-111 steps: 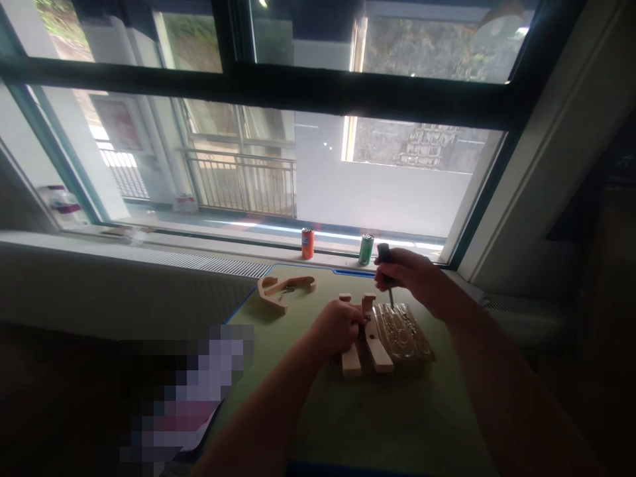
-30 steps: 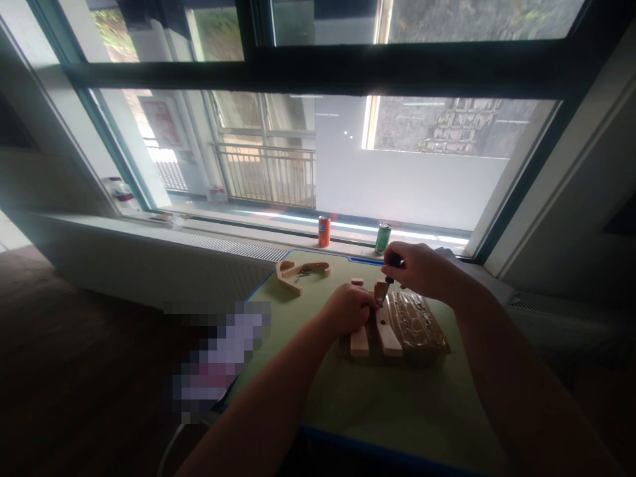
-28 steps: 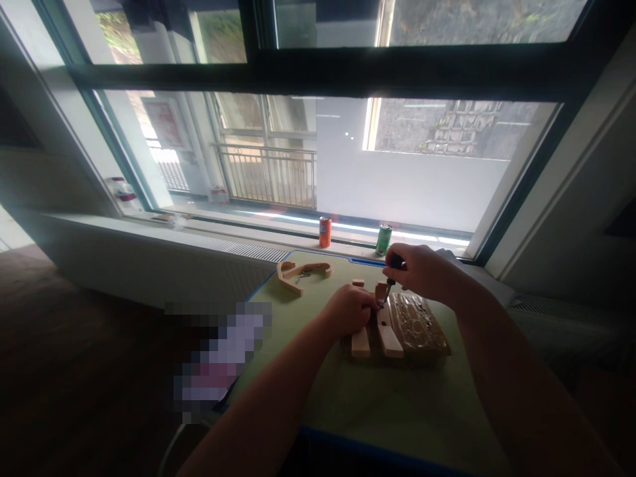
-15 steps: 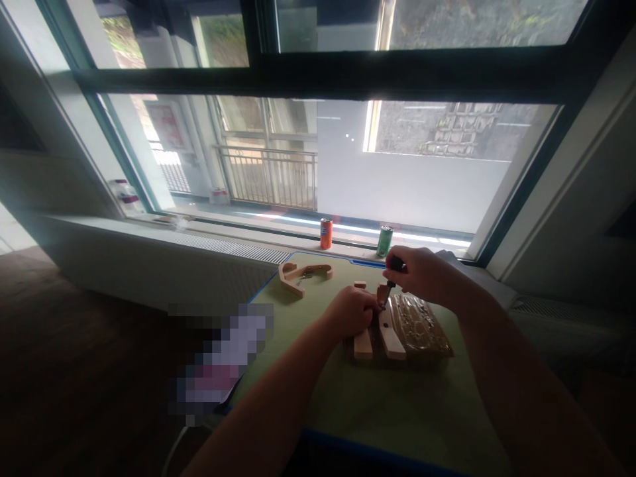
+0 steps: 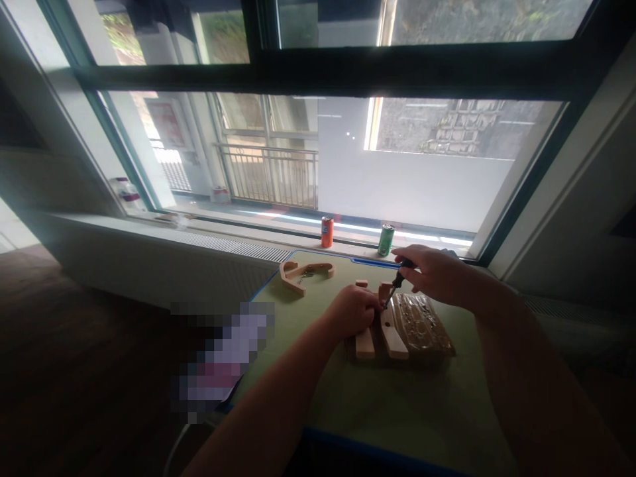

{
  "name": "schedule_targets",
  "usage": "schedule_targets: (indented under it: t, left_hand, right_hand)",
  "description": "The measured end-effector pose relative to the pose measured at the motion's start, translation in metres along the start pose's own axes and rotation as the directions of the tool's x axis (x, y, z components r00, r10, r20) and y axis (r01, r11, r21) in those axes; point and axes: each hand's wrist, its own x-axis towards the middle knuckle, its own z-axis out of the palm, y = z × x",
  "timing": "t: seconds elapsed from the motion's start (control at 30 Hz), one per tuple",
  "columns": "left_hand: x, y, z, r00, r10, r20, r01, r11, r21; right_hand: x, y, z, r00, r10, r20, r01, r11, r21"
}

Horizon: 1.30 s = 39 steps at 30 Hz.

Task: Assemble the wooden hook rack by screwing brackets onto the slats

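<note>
Head view: right hand [image 5: 434,271] gripped screwdriver [image 5: 398,281], shaft slanted, tip down at far part of right wooden piece [image 5: 394,339]. Left hand [image 5: 350,311], fingers curled, covered left wooden piece [image 5: 365,344], fingertips just beside tip; could not tell whether gripping. Brown wrapped package [image 5: 424,324] lay right of pieces on green desk [image 5: 397,404]. Angular wooden frame [image 5: 293,286] lay farther left. Orange can [image 5: 326,232], green can [image 5: 386,240] stood upright on windowsill [image 5: 352,249].

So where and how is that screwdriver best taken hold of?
Best, I'd judge, by the dark handle, from above and the right, where the right hand has it. The screwdriver leans handle-up to the right, its thin shaft slanting down-left to a wooden piece, and the left hand crowds that end.
</note>
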Motion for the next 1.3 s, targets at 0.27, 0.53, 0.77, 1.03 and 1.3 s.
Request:
schedule_targets:
  t: [0.27, 0.53, 0.77, 1.03, 1.3]
  left_hand:
    - [0.0, -0.002, 0.001, 1.0, -0.014, 0.006, 0.014, 1.0, 0.001]
    - [0.0, 0.0, 0.0, 1.0, 0.004, 0.001, -0.004, 1.0, -0.004]
    - [0.001, 0.003, -0.002, 1.0, 0.022, 0.015, -0.023, 0.999, 0.043]
    - [0.0, 0.004, -0.004, 0.999, 0.026, 0.034, -0.028, 0.999, 0.046]
    - [0.0, 0.001, -0.001, 1.0, 0.008, 0.009, -0.008, 1.0, 0.026]
  right_hand:
    - [0.006, -0.011, 0.009, 0.993, 0.077, -0.093, -0.097, 0.964, -0.249]
    - [0.002, -0.007, 0.007, 0.995, -0.076, -0.071, 0.072, 0.995, -0.063]
    - [0.011, -0.004, 0.011, 0.987, -0.043, -0.153, 0.016, 0.986, -0.168]
    - [0.005, -0.013, 0.007, 0.992, -0.074, -0.106, 0.07, 0.997, -0.045]
    - [0.008, -0.004, 0.008, 0.991, 0.009, -0.134, -0.04, 0.971, -0.235]
